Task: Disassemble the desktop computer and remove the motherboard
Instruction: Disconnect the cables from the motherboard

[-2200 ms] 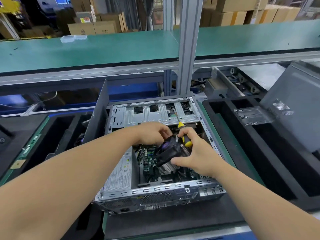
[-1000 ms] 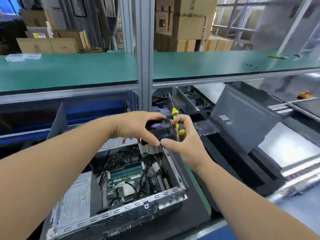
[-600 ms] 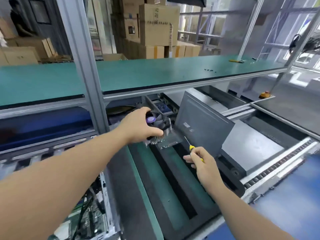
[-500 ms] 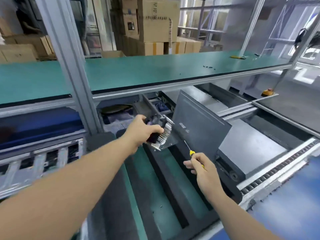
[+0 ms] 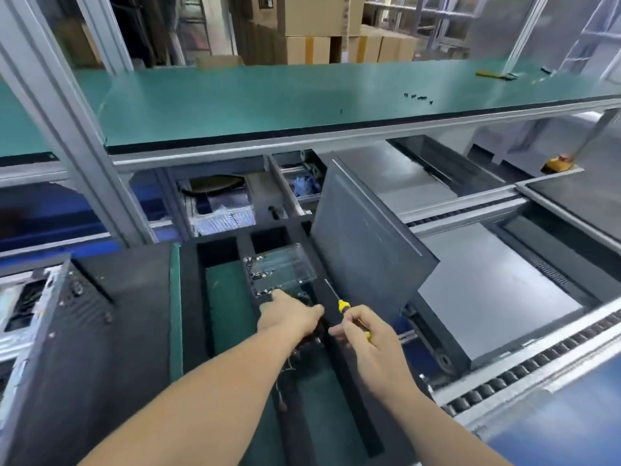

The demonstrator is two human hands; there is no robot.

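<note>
Left hand: [image 5: 289, 317] reaches down into the black foam tray [image 5: 191, 297], palm down, fingers over a dark part, the CPU cooler [image 5: 307, 334], mostly hidden under the hand; cannot tell if the fingers grip it or just rest on it.
Right hand: [image 5: 364, 338] just right of the left hand, fingers curled around the handle of a yellow screwdriver [image 5: 341, 306], thin shaft pointing up and away toward the clear box.
Cooler wires: thin leads [image 5: 285, 375] trail toward the person along the tray slot.
Clear plastic box: [image 5: 280, 272] sits across the tray slots just beyond the left fingertips, small screws in its left compartments.
Computer case: [image 5: 50, 331] at far left edge, partly cut off, metal frame and dark perforated wall showing; well apart from both hands. Motherboard not visible from here.
Side panel: [image 5: 366, 250] dark grey, stands tilted at the tray's right side, near the screwdriver tip.
Shelf: green-topped [image 5: 268, 99], above the tray, a few small dark screws [image 5: 418, 96] on it at right.
Conveyor: roller track [image 5: 537, 361] runs along the right.
Background: cardboard boxes [image 5: 322, 31] stacked behind the shelf.
</note>
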